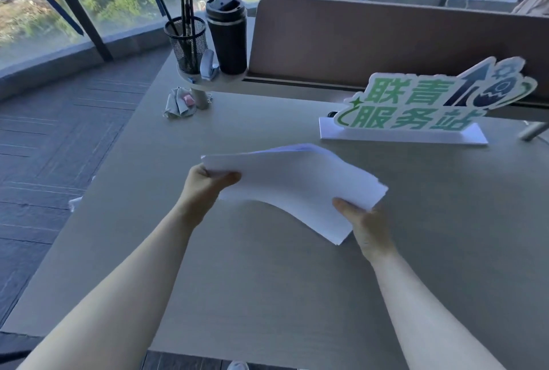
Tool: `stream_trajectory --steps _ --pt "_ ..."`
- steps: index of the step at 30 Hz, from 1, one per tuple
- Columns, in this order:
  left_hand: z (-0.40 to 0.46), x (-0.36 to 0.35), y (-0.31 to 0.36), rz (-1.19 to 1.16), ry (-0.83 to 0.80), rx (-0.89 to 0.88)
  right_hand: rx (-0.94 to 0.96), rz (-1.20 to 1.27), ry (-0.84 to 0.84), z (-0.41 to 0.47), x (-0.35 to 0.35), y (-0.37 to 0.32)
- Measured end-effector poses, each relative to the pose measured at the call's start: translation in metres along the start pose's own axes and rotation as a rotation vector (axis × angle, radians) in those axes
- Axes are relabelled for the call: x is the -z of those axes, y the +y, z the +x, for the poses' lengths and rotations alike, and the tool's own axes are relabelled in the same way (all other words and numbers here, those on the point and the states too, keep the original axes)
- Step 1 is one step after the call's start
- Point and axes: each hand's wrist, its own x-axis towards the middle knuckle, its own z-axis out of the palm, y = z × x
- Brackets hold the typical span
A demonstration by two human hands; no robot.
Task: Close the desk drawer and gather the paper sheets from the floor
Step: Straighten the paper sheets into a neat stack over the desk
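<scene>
You hold one stack of papers (294,182) with your two hands, just above the table (267,280). You cannot count the sheets, as they lie too close together. Your left hand (205,188) has its grip pinched tight on the left edge of the stack, with the thumb on top. Your right hand (365,224) has its grip pinched tight on the near right corner, thumb on top too. The stack bends down in the middle between your hands.

At the far left of the table sits one small round shelf (208,81). On it stand one black mesh cup (187,45) with a few dark pens, one black mug (227,36) with a lid, and one small white thing you cannot make out. Under the shelf lies one crumpled grey cloth (178,103). To the right stands one green and white sign (430,102) on a white base. Behind it runs one brown divider (386,39). The drawer is out of view.
</scene>
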Motion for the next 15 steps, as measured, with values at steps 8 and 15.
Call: stream_trajectory --steps 8,15 --pt "-0.015 -0.002 -0.026 0.065 0.091 0.068 -0.134 -0.083 0.071 -0.005 0.002 0.023" --pt "-0.014 0.004 -0.035 0.161 0.084 0.143 -0.165 -0.131 -0.010 -0.002 0.003 0.035"
